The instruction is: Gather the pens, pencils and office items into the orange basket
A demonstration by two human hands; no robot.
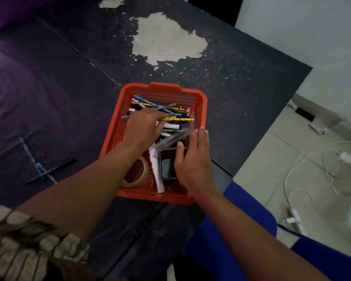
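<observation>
Inside the orange basket [199, 98], left hand [144, 126] pinches a pencil [178, 119]; right hand [195, 159] lies spread alongside.

cam: head-worn, wide | faces fwd+down | close over orange basket [162, 92] on table [241, 82]

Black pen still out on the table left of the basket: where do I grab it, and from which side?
Probably the black pen's upper-right half, pinched across the barrel from above. It lies flat on the table, crossing a patterned pencil near its lower-left end, so the far half is clear. The left hand is nearer, though now in the basket.
</observation>
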